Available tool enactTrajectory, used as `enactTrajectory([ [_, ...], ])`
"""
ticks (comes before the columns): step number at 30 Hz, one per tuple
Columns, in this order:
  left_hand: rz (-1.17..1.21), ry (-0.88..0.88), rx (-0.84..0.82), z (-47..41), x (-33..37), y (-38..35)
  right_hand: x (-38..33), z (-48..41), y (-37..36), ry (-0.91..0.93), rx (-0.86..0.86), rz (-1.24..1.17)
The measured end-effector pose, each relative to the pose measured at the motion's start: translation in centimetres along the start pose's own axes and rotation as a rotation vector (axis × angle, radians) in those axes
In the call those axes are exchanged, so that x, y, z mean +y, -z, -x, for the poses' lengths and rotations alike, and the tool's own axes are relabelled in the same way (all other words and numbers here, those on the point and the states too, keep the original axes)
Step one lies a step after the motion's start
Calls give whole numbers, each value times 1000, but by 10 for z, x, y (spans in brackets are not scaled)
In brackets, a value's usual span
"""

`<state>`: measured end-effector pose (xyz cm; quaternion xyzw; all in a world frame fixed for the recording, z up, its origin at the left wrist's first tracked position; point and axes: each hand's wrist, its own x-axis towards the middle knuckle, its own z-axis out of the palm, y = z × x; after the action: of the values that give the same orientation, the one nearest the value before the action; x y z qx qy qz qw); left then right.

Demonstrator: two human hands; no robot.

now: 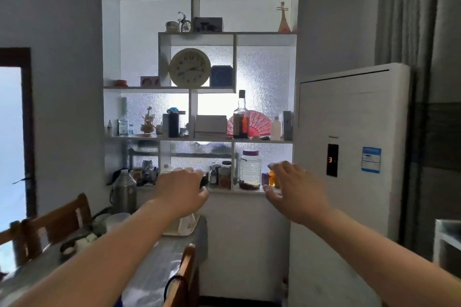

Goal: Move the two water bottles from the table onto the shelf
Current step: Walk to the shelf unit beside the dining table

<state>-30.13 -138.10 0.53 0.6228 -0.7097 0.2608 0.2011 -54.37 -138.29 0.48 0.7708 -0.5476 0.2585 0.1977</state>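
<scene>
Room: backlit white wall shelf (199, 139) straight ahead with frosted glass behind it, a table (159, 254) low on the left, a tall white air conditioner (349, 157) on the right.
Chair: wooden chair (57, 224) at the far left edge of the table, well left of both hands.
Flask: steel flask (124, 192) standing on the table, left of the left hand and just below the shelf's lowest ledge.
Left hand: left hand (182, 192) reaches forward at the lowest ledge, fingers curled around something dark at its far side (too hidden to name, so I cannot tell whether it is gripping it).
Clock: round clock (190, 67) in a compartment well above the left hand.
Jar: large clear jar (250, 169) with a purple lid on the lowest ledge, between the two hands.
Right hand: right hand (296, 189) is spread with thumb apart, clasping nothing, right of the jar.
Amber item: small amber bottle (272, 177) just at the right hand's fingertips; contact unclear.
Water bottles: cannot be picked out with certainty among the shelf clutter or on the table.
</scene>
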Motion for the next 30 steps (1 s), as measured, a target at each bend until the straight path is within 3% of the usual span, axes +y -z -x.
enactTrajectory([
  [15, 16, 126, -82, -149, -11, -158, 69, -154, -175, 109, -45, -162],
  [30, -36, 202, -21, -315, -86, -301, 82, -350, -331, 185, -80, -240],
])
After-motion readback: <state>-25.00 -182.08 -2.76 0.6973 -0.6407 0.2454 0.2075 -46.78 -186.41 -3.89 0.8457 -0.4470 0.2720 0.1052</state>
